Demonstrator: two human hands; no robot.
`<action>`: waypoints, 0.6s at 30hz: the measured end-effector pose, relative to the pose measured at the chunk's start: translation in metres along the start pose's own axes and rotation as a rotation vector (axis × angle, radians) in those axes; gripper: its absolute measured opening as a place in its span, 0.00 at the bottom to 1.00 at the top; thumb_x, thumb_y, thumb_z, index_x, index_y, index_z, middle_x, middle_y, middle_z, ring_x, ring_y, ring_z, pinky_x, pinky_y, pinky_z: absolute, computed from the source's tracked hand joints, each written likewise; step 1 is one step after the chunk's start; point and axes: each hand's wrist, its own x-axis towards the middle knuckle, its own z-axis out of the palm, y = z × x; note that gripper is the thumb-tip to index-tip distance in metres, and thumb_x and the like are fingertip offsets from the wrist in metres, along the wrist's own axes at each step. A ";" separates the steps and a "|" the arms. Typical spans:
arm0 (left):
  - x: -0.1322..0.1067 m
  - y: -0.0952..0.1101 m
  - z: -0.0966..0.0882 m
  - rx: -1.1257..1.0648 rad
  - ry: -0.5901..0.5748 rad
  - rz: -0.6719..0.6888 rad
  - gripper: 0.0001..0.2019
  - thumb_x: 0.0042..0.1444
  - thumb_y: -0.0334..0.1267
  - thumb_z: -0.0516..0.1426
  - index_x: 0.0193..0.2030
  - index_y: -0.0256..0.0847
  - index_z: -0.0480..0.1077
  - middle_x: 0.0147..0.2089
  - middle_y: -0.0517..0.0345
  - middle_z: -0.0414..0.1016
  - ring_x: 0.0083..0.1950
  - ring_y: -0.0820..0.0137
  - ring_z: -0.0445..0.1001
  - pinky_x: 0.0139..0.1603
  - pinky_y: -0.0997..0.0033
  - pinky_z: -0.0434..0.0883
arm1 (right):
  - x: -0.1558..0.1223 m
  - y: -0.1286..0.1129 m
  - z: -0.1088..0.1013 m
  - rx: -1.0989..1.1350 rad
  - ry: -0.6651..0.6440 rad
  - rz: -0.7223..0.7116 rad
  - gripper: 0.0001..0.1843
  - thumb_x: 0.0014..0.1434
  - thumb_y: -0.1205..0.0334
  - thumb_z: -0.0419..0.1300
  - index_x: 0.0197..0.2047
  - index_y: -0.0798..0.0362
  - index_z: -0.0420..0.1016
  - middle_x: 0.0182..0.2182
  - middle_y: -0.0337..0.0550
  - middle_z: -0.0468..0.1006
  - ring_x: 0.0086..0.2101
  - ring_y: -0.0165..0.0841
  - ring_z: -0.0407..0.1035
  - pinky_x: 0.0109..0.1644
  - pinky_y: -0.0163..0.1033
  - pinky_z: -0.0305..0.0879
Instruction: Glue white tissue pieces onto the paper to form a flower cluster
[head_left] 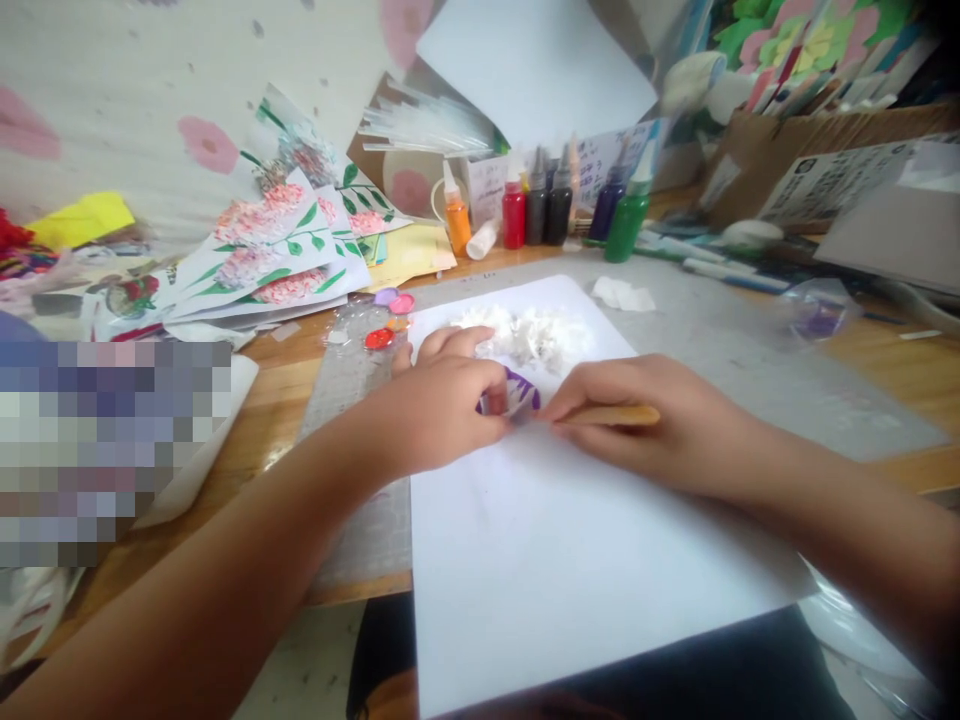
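Observation:
My left hand (pixel 454 400) has its thumb and index finger curled round a small clear dish streaked with purple paint (pixel 523 388), and its other fingers rest on the paper beyond. In my right hand (pixel 637 415) is a slim tool with a tan wooden handle (pixel 619 414); its tip meets the near edge of the dish and is too blurred to name. Both hands are over a large white sheet of paper (pixel 555 580). Just past the fingers, fluffy white scraps (pixel 544 335) lie in two clumps on the sheet.
Paint bottles (pixel 514 212) stand along the back. A clear palette with coloured wells (pixel 379 338) sits left of the sheet. Painted flower papers (pixel 270 250) are piled at the left. A cardboard box of pens (pixel 810 160) and loose markers (pixel 735 275) are at the right.

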 end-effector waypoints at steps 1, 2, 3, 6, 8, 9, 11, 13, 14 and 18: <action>0.000 -0.001 0.000 -0.001 0.003 0.004 0.08 0.46 0.45 0.54 0.25 0.43 0.67 0.64 0.61 0.48 0.64 0.52 0.41 0.57 0.36 0.36 | 0.000 0.000 0.001 0.008 -0.005 0.014 0.05 0.51 0.68 0.54 0.31 0.51 0.70 0.29 0.34 0.77 0.29 0.25 0.70 0.33 0.29 0.62; 0.000 -0.001 0.000 0.000 0.011 0.007 0.08 0.46 0.45 0.55 0.26 0.44 0.68 0.64 0.62 0.49 0.64 0.52 0.41 0.57 0.36 0.35 | 0.000 0.000 0.002 0.011 -0.009 0.016 0.05 0.51 0.68 0.54 0.31 0.52 0.70 0.28 0.34 0.77 0.29 0.25 0.70 0.32 0.29 0.62; 0.000 -0.002 0.000 0.003 0.017 0.008 0.08 0.46 0.45 0.55 0.26 0.44 0.68 0.63 0.62 0.50 0.64 0.52 0.41 0.57 0.36 0.34 | 0.000 0.001 0.004 0.011 -0.015 0.012 0.05 0.52 0.68 0.54 0.31 0.52 0.70 0.28 0.34 0.77 0.29 0.25 0.70 0.32 0.29 0.62; 0.000 -0.002 0.000 0.012 0.020 -0.002 0.08 0.46 0.46 0.54 0.26 0.45 0.69 0.62 0.62 0.52 0.64 0.52 0.41 0.57 0.36 0.34 | 0.002 0.002 0.007 0.005 -0.039 -0.007 0.05 0.52 0.68 0.54 0.33 0.53 0.70 0.30 0.36 0.77 0.31 0.25 0.70 0.34 0.30 0.62; 0.000 0.000 0.001 0.013 0.016 -0.001 0.08 0.46 0.46 0.54 0.26 0.45 0.69 0.63 0.61 0.52 0.64 0.52 0.41 0.56 0.36 0.35 | 0.003 0.003 0.008 0.006 -0.057 0.003 0.06 0.53 0.68 0.53 0.34 0.53 0.70 0.31 0.37 0.77 0.32 0.26 0.70 0.35 0.31 0.62; 0.000 0.001 0.002 0.012 0.014 0.000 0.09 0.46 0.46 0.54 0.26 0.45 0.69 0.63 0.61 0.51 0.64 0.53 0.40 0.56 0.36 0.35 | 0.003 0.003 0.009 0.009 -0.062 0.013 0.06 0.53 0.68 0.53 0.34 0.53 0.70 0.32 0.37 0.77 0.32 0.26 0.70 0.35 0.31 0.62; 0.000 0.003 0.003 0.014 0.011 0.000 0.09 0.46 0.46 0.54 0.26 0.45 0.69 0.63 0.60 0.51 0.64 0.53 0.41 0.56 0.36 0.36 | 0.003 0.004 0.010 0.017 -0.063 0.030 0.06 0.52 0.68 0.53 0.34 0.52 0.70 0.31 0.37 0.77 0.31 0.26 0.70 0.35 0.31 0.61; 0.000 0.003 0.002 0.022 0.004 0.003 0.09 0.46 0.47 0.54 0.27 0.45 0.69 0.63 0.59 0.51 0.64 0.53 0.41 0.56 0.36 0.37 | 0.004 0.004 0.010 0.022 -0.063 0.038 0.06 0.52 0.68 0.54 0.34 0.52 0.70 0.30 0.37 0.76 0.31 0.26 0.69 0.34 0.31 0.61; -0.001 0.002 -0.001 0.027 0.001 0.002 0.10 0.46 0.47 0.54 0.28 0.45 0.70 0.63 0.59 0.51 0.64 0.52 0.41 0.56 0.37 0.37 | 0.004 0.004 0.010 0.023 -0.065 0.041 0.06 0.52 0.68 0.54 0.34 0.52 0.70 0.30 0.37 0.76 0.30 0.26 0.69 0.34 0.30 0.60; -0.008 -0.012 -0.028 -0.063 0.170 -0.048 0.15 0.43 0.53 0.56 0.35 0.48 0.69 0.61 0.62 0.53 0.61 0.49 0.47 0.57 0.42 0.43 | 0.011 0.002 0.007 -0.001 -0.090 0.080 0.04 0.52 0.67 0.54 0.31 0.53 0.70 0.29 0.37 0.75 0.30 0.27 0.68 0.33 0.31 0.60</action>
